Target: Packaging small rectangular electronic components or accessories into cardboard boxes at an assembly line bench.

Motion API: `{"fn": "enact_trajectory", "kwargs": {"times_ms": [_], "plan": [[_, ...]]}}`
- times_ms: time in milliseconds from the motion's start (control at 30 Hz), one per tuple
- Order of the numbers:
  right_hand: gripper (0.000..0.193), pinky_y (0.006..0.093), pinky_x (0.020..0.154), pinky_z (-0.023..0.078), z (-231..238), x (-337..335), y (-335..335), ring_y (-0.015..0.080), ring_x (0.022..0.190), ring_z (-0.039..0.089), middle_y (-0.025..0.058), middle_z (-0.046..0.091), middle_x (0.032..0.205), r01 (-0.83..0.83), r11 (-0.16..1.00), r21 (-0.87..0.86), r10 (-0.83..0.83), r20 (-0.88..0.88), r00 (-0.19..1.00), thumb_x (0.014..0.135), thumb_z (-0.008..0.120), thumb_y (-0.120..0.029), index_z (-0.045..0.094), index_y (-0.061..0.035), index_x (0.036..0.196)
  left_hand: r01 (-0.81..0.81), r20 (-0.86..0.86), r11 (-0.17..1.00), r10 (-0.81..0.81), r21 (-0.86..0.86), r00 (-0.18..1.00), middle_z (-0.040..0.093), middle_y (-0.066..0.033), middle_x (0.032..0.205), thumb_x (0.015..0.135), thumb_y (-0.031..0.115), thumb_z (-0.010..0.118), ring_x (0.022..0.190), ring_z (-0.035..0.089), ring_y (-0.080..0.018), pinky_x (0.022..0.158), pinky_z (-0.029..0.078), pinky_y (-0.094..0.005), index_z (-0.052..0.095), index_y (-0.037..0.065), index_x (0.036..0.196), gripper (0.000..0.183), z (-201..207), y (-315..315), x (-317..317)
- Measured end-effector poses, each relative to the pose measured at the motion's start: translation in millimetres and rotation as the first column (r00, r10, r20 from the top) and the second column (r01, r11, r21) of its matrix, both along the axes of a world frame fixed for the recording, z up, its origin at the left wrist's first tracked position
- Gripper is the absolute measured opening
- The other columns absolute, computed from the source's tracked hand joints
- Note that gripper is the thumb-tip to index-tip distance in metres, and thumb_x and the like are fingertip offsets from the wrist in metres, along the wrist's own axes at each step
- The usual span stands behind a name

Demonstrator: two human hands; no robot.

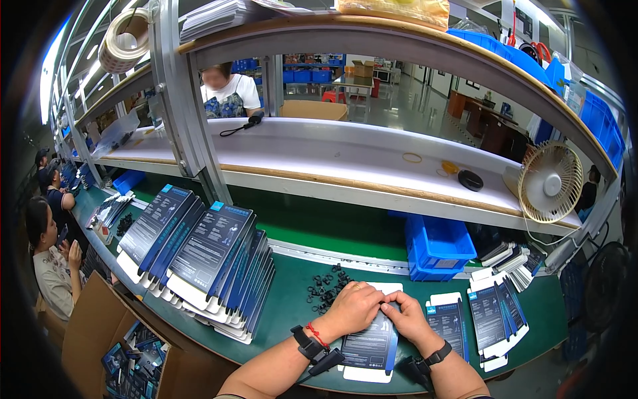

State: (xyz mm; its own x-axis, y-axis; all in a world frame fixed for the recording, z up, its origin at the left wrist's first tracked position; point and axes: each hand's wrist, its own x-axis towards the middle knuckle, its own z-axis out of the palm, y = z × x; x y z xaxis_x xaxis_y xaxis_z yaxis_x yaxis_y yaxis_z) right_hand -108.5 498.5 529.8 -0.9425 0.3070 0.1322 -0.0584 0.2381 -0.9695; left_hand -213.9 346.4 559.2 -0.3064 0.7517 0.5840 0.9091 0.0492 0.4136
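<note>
A flat printed carton (369, 349), dark with white flaps, lies on the green bench in front of me. My left hand (352, 308) is closed over its upper part, fingers curled and thumb pointing inward. From the other side my right hand (407, 317) meets it, thumb and fingers pinched together at the carton's top end. Whatever sits between the fingertips is hidden. A loose pile of small black plastic clips (323, 287) lies just beyond my left hand. Another flat carton (448, 324) is to the right of my right hand.
Tall stacks of flat cartons (216, 256) stand on the left; a smaller stack (495, 316) is at right. Blue bins (438, 246) sit under the shelf (372, 149), which holds a fan (551, 181). An open cardboard box (93, 316) stands lower left. Co-workers sit left and opposite.
</note>
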Motion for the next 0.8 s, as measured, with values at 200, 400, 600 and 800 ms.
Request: {"fn": "enact_trajectory", "kwargs": {"times_ms": [200,400,600,800], "plan": [[0.01,0.0213,0.077,0.045,2.8,0.6,-1.0,0.0068,0.086,0.054,0.0016,0.062,0.092,-0.024,1.0,0.002,0.024,0.021,0.999,0.087,0.064,-0.004,0.061,-0.001,0.096,-0.001,-0.009,1.0,0.001,0.004,1.0,0.064,-0.0072,0.082,0.076,0.006,0.063,0.084,0.06,-0.026,0.078,0.045,-0.0392,0.064,0.006,0.087,0.012,-0.2,-0.3,-0.2],[0.013,0.0243,0.075,0.046,1.5,0.7,-0.8,0.0097,0.082,0.056,0.0036,0.065,0.088,-0.009,1.0,-0.019,0.009,-0.001,1.0,0.085,0.067,-0.01,0.062,-0.0015,0.094,-0.003,-0.018,1.0,0.003,0.006,1.0,0.064,-0.0071,0.082,0.076,0.006,0.062,0.084,0.06,-0.026,0.077,0.045,-0.0386,0.064,0.006,0.088,0.012,0.1,0.1,-0.2],[0.013,0.0237,0.074,0.046,4.0,1.1,-1.6,0.0088,0.082,0.056,0.0032,0.065,0.088,-0.025,0.999,-0.026,0.025,0.002,1.0,0.088,0.064,-0.012,0.062,-0.0012,0.095,-0.008,-0.012,1.0,0.008,0.011,1.0,0.064,-0.0068,0.082,0.076,0.006,0.062,0.084,0.06,-0.0256,0.078,0.045,-0.0384,0.065,0.007,0.089,0.013,0.0,-0.4,0.2],[0.008,0.021,0.075,0.045,4.7,1.2,-1.6,0.006,0.084,0.053,0.0003,0.062,0.09,-0.034,0.999,0.001,0.034,0.02,0.999,0.09,0.06,-0.007,0.061,-0.001,0.096,-0.006,-0.001,1.0,0.006,-0.004,1.0,0.064,-0.006,0.084,0.076,0.008,0.063,0.086,0.06,-0.0251,0.079,0.045,-0.0383,0.065,0.008,0.09,0.014,0.4,-0.8,0.4]]}}
